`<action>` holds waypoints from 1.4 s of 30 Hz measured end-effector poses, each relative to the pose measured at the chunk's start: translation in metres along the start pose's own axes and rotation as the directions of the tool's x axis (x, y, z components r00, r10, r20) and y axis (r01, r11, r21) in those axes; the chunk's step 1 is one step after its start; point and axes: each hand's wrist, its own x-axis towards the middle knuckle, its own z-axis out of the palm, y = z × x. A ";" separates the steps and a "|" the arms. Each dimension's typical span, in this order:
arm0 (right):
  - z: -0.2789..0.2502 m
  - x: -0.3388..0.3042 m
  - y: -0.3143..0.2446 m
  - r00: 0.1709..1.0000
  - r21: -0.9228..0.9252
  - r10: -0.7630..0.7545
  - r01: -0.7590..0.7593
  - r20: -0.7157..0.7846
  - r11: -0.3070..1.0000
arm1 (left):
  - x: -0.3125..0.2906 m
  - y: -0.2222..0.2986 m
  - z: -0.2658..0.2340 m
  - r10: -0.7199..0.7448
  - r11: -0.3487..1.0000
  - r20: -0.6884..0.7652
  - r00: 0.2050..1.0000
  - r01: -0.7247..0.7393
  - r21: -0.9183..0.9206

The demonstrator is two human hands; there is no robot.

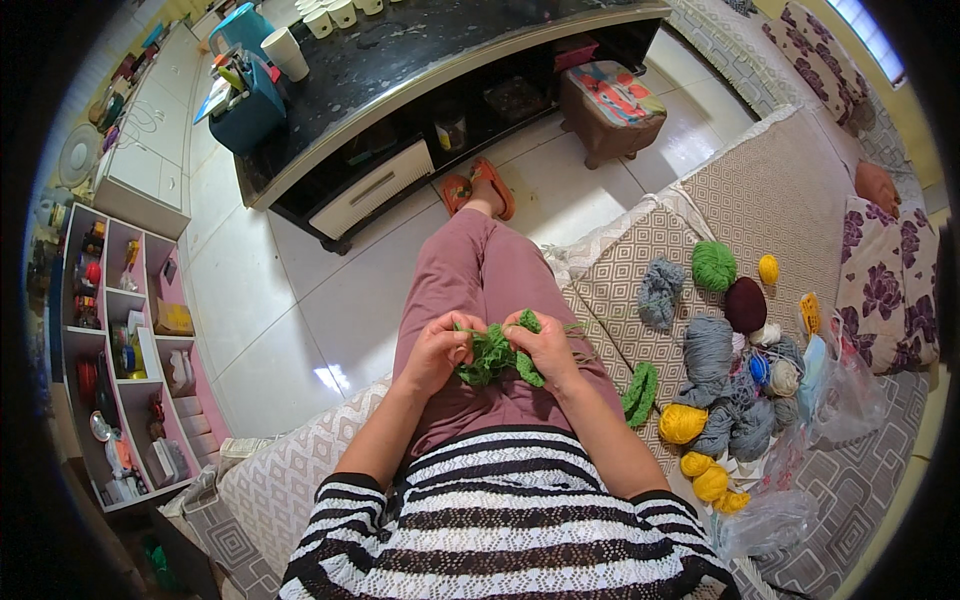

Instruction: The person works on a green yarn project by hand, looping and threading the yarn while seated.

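Note:
Over my lap, both hands hold green yarn. My left hand [440, 350] has its fingers closed on a loose tangle of green yarn [488, 358]. My right hand [543, 347] pinches a thicker green knitted strip [529, 376], which hangs below the fingers against the tangle. Loose green strands stick out to the right of that hand. Whether a needle or hook is within the fingers cannot be made out. On the sofa just right of my leg lies a separate green knitted strip [640, 394], curved into a loop.
Balls of grey yarn [708, 350], yellow yarn [682, 424], green yarn [713, 266] and dark maroon yarn [745, 305] lie on the sofa [640, 240] at right, near clear plastic bags [845, 400]. Ahead stands a black-topped table [400, 60]; a compartment shelf [130, 350] is at left.

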 end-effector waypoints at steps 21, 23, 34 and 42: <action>-0.007 -0.002 -0.008 0.998 0.011 -0.069 0.069 -0.010 0.998 | -0.009 0.003 -0.008 -0.051 0.999 -0.084 0.995 0.051 -0.002; -0.005 -0.002 -0.008 0.996 -0.024 -0.094 0.094 -0.011 0.995 | -0.009 0.004 -0.008 -0.052 0.998 -0.079 0.995 0.054 0.017; -0.001 0.002 -0.013 0.986 -0.132 -0.162 0.156 -0.031 0.979 | -0.009 0.007 -0.012 -0.007 0.985 -0.074 0.997 0.020 0.174; 0.001 0.010 -0.011 0.972 -0.291 -0.234 0.221 -0.010 0.931 | -0.011 0.005 -0.018 0.092 0.930 -0.155 0.984 -0.030 0.366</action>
